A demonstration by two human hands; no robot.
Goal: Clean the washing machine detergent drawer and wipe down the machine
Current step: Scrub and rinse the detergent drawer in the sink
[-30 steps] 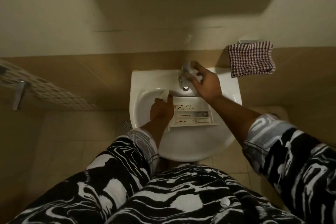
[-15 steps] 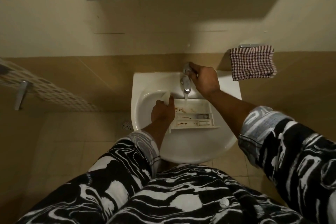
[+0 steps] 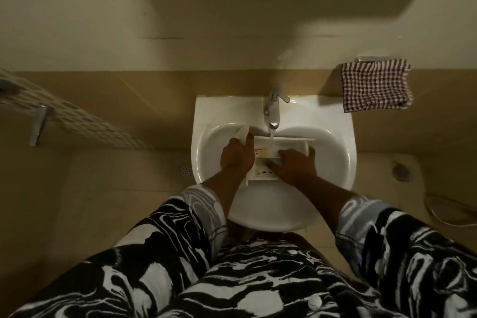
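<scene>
The fingers of our left hand (image 3: pixel 236 156) curl round the left end of the white plastic detergent drawer (image 3: pixel 260 175). Our right hand (image 3: pixel 294 166) lies over its right part, and we cannot tell its grip. The drawer sits in the white ceramic sink (image 3: pixel 214 116) beneath the running chrome tap (image 3: pixel 273 110).

One sink (image 3: pixel 219 111), one drawer (image 3: pixel 261 176), one towel (image 3: pixel 375 85).
</scene>
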